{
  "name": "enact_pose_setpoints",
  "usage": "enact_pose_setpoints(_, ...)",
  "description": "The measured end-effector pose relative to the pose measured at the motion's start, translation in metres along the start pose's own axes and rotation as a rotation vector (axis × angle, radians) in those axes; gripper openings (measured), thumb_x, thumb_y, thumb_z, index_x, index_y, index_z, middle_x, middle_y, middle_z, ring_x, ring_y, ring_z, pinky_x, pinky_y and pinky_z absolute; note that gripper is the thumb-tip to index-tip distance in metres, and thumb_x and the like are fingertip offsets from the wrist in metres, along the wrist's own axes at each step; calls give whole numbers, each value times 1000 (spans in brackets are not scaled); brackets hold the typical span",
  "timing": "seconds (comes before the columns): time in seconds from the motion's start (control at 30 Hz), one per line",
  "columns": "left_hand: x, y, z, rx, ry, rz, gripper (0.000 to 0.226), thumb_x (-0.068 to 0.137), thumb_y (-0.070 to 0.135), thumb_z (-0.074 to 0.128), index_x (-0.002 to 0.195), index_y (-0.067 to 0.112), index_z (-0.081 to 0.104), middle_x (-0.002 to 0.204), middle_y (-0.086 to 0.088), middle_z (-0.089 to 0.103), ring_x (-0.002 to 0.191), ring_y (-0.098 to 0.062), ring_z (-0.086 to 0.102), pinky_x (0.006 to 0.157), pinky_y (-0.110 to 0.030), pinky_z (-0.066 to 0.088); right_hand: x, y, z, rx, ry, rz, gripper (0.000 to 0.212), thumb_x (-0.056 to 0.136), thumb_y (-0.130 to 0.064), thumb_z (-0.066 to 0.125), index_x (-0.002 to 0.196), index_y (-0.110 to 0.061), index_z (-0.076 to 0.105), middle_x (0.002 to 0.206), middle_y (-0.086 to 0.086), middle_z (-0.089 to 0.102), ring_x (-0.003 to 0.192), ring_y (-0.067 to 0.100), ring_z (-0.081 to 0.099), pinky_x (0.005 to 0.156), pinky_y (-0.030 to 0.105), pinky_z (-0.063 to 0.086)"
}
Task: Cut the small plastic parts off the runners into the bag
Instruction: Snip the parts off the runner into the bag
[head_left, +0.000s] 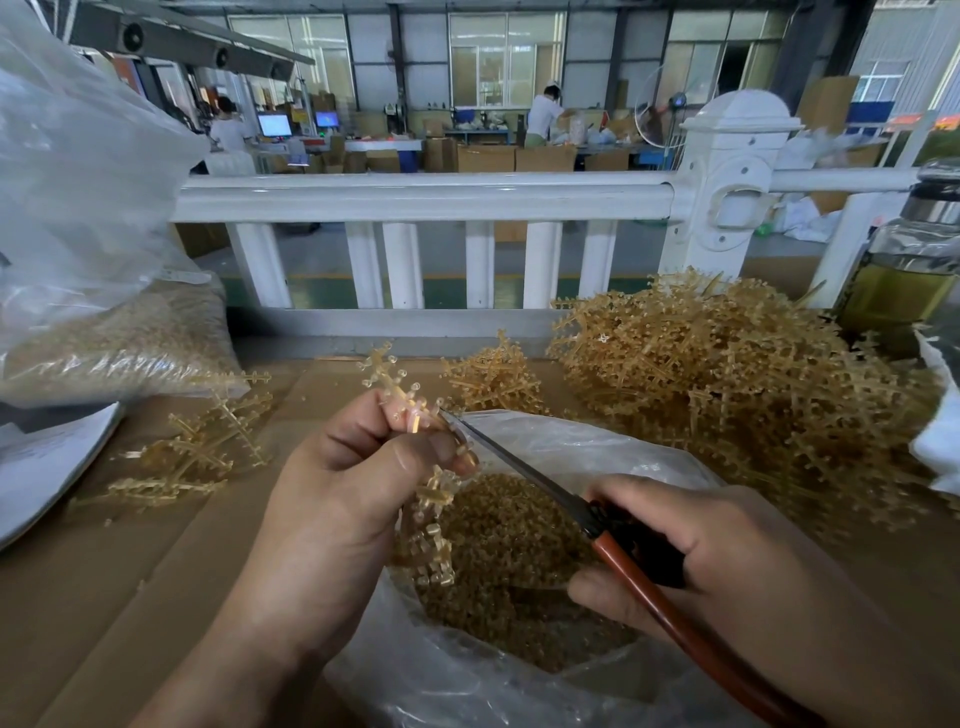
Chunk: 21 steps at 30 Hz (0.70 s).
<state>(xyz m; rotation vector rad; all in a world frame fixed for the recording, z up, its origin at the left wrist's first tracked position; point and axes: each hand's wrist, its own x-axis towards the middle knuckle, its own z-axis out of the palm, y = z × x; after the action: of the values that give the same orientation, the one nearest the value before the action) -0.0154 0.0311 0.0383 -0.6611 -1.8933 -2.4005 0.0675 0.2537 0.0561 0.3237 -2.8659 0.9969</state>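
My left hand pinches an amber plastic runner between thumb and fingers, held upright over the open clear bag. Part of the runner hangs below the hand toward the bag. My right hand grips cutters with red-brown handles; their thin metal blades point up-left, and the tip touches the runner just beside my left fingers. The bag holds a heap of small amber cut parts.
A big pile of uncut runners lies at the right, a smaller clump behind the bag, stripped runners at the left. A filled plastic bag sits far left, a jar far right, a white railing behind. Cardboard covers the table.
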Motion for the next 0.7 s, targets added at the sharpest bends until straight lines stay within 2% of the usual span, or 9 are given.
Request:
enact_pose_setpoints(0.43, 0, 1, 2, -43, 8, 11, 10, 63, 27, 73, 70, 19, 73, 71, -6, 70, 66, -10, 64, 58, -16, 49, -1, -5, -2, -14, 4, -22, 48, 72, -76, 59, 99, -38, 63, 72, -26, 64, 65, -6, 63, 56, 6, 41)
enact_pose_setpoints(0.6, 0, 1, 1, -31, 0, 7, 12, 63, 27, 72, 71, 17, 73, 72, -8, 69, 66, -10, 64, 59, -17, 50, 0, -3, -1, 15, 5, -23, 44, 71, -76, 62, 104, -48, 59, 78, -28, 65, 70, -8, 64, 60, 4, 42)
enact_pose_setpoints(0.7, 0, 0, 0, -12, 7, 3, 12, 63, 28, 72, 71, 19, 73, 73, -7, 70, 69, -11, 64, 60, -19, 50, 1, -1, 0, 33, -11, -12, 51, 67, -81, 59, 109, -53, 56, 86, -30, 66, 75, -9, 65, 67, 3, 43)
